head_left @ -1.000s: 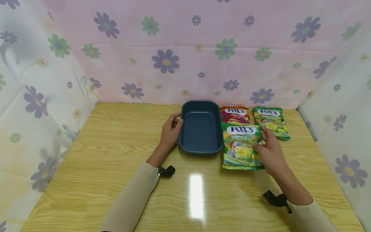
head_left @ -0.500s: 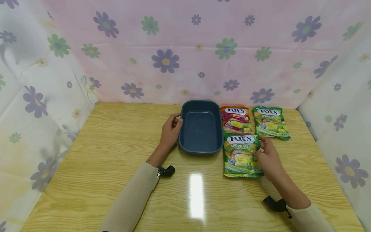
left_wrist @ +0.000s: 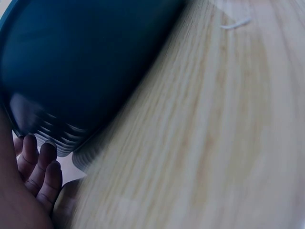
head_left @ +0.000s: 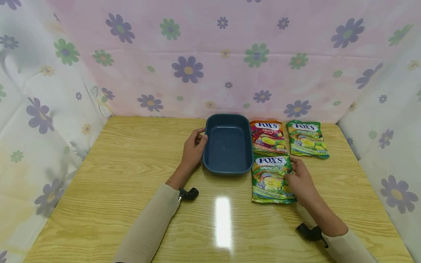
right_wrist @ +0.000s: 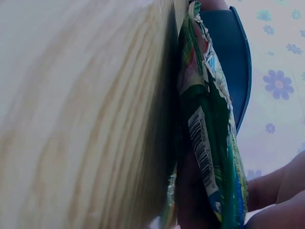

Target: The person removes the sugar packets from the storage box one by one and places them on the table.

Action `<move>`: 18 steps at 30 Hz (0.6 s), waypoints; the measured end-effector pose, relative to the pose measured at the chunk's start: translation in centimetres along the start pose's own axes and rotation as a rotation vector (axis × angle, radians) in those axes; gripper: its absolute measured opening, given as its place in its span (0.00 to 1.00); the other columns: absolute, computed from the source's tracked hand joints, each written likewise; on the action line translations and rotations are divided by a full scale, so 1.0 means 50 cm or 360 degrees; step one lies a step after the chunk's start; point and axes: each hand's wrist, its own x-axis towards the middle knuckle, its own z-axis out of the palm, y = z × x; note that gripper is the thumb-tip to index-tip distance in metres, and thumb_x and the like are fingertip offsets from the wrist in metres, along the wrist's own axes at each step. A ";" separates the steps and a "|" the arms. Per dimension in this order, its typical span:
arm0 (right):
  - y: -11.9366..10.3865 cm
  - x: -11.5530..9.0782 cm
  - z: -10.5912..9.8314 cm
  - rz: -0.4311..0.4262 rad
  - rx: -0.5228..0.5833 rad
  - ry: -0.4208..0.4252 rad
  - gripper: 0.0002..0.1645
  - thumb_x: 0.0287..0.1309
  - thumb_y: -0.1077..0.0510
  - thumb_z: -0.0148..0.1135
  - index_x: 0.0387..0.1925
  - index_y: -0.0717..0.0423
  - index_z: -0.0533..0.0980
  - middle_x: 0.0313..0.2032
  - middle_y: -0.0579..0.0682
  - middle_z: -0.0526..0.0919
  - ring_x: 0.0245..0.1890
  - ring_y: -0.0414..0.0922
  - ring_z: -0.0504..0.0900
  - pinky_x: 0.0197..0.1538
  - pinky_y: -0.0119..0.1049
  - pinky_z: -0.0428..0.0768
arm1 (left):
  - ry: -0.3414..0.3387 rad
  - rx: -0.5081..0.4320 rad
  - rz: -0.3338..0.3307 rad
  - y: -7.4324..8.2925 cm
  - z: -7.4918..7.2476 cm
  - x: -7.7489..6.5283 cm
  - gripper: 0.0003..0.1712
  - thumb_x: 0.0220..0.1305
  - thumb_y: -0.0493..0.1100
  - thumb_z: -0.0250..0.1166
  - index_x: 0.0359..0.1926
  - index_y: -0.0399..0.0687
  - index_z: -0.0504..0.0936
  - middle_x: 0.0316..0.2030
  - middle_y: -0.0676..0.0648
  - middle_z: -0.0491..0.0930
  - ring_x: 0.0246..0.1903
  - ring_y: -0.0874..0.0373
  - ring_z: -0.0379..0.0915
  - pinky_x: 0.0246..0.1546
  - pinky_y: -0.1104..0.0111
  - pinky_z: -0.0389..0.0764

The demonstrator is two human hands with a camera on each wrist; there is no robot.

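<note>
My left hand (head_left: 193, 148) holds the left side of a dark blue rectangular plastic tub (head_left: 227, 170), its thumb at the rim. In the left wrist view, the curled fingers (left_wrist: 38, 169) show by the ribbed end of the tub (left_wrist: 86, 62). My right hand (head_left: 302, 182) pinches the right edge of a green Fox's Spring Tea candy bag (head_left: 271, 180), thumb on top and fingers under it. This bag lies flat in front of a red-orange Fox's Fruits candy bag (head_left: 268, 138). Seen from the right wrist, the green bag (right_wrist: 205, 143) is edge-on, barcode visible, close over the table.
Another green Spring Tea candy bag (head_left: 308, 138) lies at the back right of the wooden table (head_left: 148, 157). Flower-printed cloth (head_left: 210, 58) rises behind the table and along both sides. A black wrist mount (head_left: 189, 194) sticks out from the left sleeve, another from the right.
My right hand has drawn the green candy bag toward me, lower and slightly left, uncovering the Fruits bag it overlapped. My left hand and the tub have stayed put.
</note>
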 end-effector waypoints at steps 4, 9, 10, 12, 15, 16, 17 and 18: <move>0.003 0.004 0.003 0.0008 -0.0113 0.0012 0.43 0.78 0.64 0.45 0.83 0.66 0.37 0.77 0.74 0.57 0.69 0.66 0.70 0.57 0.50 0.79 | 0.0002 0.0000 0.0000 0.000 -0.001 0.000 0.21 0.81 0.45 0.60 0.68 0.45 0.80 0.39 0.40 0.82 0.33 0.55 0.73 0.39 0.66 0.74; 0.002 0.007 0.006 -0.0022 -0.0307 0.0051 0.48 0.76 0.58 0.55 0.82 0.72 0.41 0.72 0.75 0.61 0.67 0.66 0.70 0.64 0.59 0.73 | -0.0003 -0.0008 0.0003 0.002 -0.003 0.000 0.21 0.81 0.45 0.60 0.69 0.45 0.80 0.40 0.38 0.82 0.32 0.54 0.73 0.38 0.65 0.74; 0.001 0.007 0.006 -0.0031 -0.0342 0.0063 0.48 0.76 0.58 0.56 0.81 0.73 0.42 0.71 0.76 0.61 0.67 0.67 0.69 0.66 0.61 0.71 | -0.0004 -0.0007 0.0002 0.002 -0.003 0.000 0.21 0.81 0.45 0.60 0.69 0.45 0.80 0.40 0.38 0.82 0.32 0.53 0.73 0.38 0.65 0.74; 0.001 0.007 0.004 -0.0087 -0.0429 0.0090 0.48 0.74 0.58 0.57 0.80 0.77 0.44 0.68 0.76 0.61 0.65 0.66 0.67 0.65 0.62 0.69 | -0.0004 -0.0010 0.0001 0.002 -0.002 -0.001 0.21 0.81 0.45 0.60 0.69 0.45 0.80 0.40 0.38 0.82 0.32 0.53 0.73 0.39 0.64 0.73; 0.003 0.005 0.004 -0.0164 -0.0525 0.0142 0.48 0.72 0.59 0.58 0.79 0.79 0.46 0.66 0.76 0.57 0.62 0.65 0.64 0.64 0.62 0.68 | -0.0002 0.0006 -0.0008 0.000 0.000 -0.001 0.21 0.81 0.46 0.59 0.69 0.46 0.80 0.40 0.39 0.82 0.33 0.53 0.73 0.39 0.65 0.74; 0.004 0.005 0.004 -0.0189 -0.0546 0.0159 0.48 0.71 0.59 0.58 0.78 0.79 0.47 0.65 0.75 0.56 0.61 0.64 0.63 0.63 0.61 0.68 | -0.0001 0.0008 -0.0009 -0.001 0.000 -0.002 0.22 0.81 0.46 0.59 0.69 0.46 0.80 0.40 0.39 0.82 0.33 0.53 0.73 0.40 0.64 0.74; 0.005 0.005 0.005 -0.0217 -0.0565 0.0176 0.47 0.70 0.59 0.59 0.78 0.79 0.48 0.64 0.74 0.56 0.60 0.64 0.62 0.62 0.61 0.68 | 0.0000 0.0012 -0.0009 -0.002 0.001 -0.001 0.22 0.81 0.47 0.59 0.69 0.46 0.80 0.40 0.39 0.82 0.33 0.53 0.74 0.39 0.64 0.74; 0.006 0.006 0.004 -0.0229 -0.0575 0.0188 0.47 0.70 0.59 0.59 0.78 0.78 0.49 0.64 0.73 0.55 0.60 0.64 0.62 0.61 0.60 0.68 | 0.0003 0.0019 -0.0015 -0.003 0.002 -0.001 0.22 0.81 0.47 0.59 0.69 0.46 0.80 0.40 0.40 0.82 0.33 0.54 0.74 0.39 0.65 0.74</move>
